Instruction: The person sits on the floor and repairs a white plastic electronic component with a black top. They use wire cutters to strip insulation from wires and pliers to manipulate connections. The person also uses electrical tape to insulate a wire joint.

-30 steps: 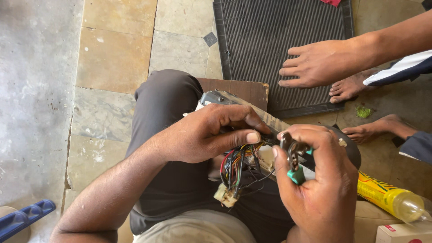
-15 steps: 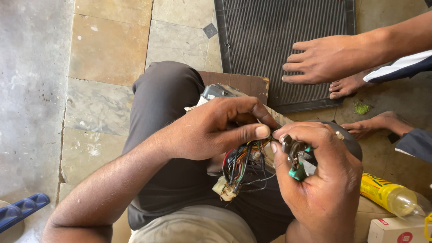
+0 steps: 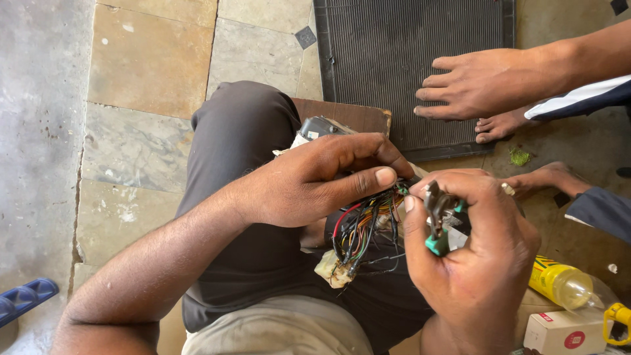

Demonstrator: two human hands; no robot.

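The hands hide the wire bundle (image 3: 360,231)'s upper ends; the yellow bottle (image 3: 559,283)'s base lies behind the right one.

Left hand (image 3: 309,181) pinches a bundle of coloured wires (image 3: 360,230) over the lap; right hand (image 3: 476,260) grips what look like green-handled pliers (image 3: 439,220) beside it.

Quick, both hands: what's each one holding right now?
Left hand: closed, pinching the bundle of coloured wires.
Right hand: closed around small green-handled metal pliers.
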